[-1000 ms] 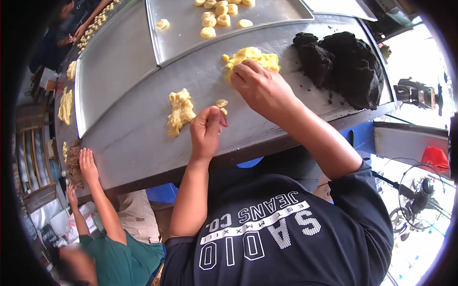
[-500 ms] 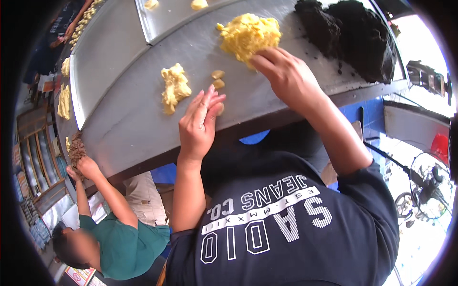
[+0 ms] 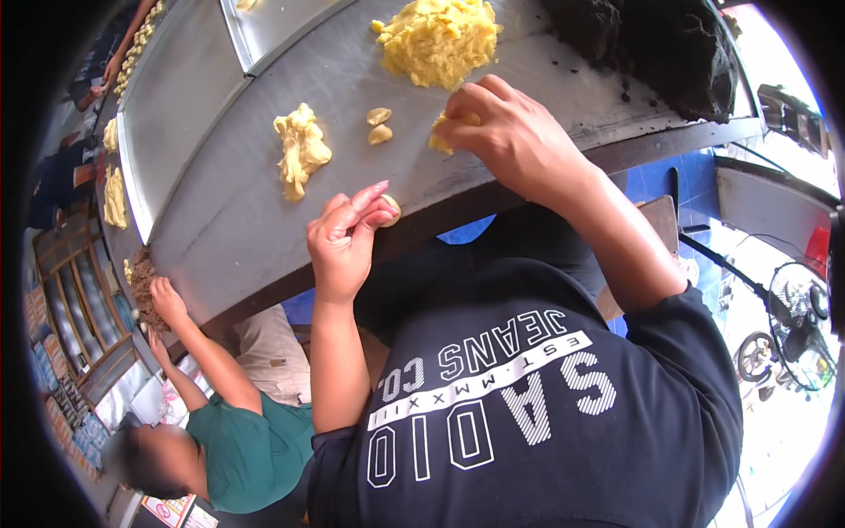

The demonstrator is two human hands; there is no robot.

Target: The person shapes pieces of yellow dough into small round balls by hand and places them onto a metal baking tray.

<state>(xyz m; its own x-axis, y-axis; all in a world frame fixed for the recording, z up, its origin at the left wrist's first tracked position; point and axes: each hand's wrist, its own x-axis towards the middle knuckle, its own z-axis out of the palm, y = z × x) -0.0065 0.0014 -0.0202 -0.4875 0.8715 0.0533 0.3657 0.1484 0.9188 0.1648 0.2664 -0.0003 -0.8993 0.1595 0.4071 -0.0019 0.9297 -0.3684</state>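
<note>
Over the front edge of the table, my left hand (image 3: 345, 239) has its fingers closed about a small pale dough piece (image 3: 391, 211), which peeks out by the fingertips. My right hand (image 3: 515, 132) pinches a clump of yellow crumbly filling (image 3: 440, 139) just above the metal tabletop (image 3: 238, 194). Behind it lies the large yellow mound of filling (image 3: 440, 44). Two small dough pieces (image 3: 379, 125) rest on the table between my hands. A bigger lump of pale, soft dough (image 3: 301, 151) sits to their left.
A big black mass (image 3: 651, 57) lies at the far right, with crumbs beside it. Metal trays (image 3: 180, 97) stand at the back left. At the left, a co-worker in a green shirt (image 3: 233, 449) handles brown filling (image 3: 143, 286). A fan (image 3: 799, 317) stands at the right.
My right hand has pulled a clump away from the yellow mound and come nearer to me. My left fingers have closed round the dough piece. The whole view has shifted slightly.
</note>
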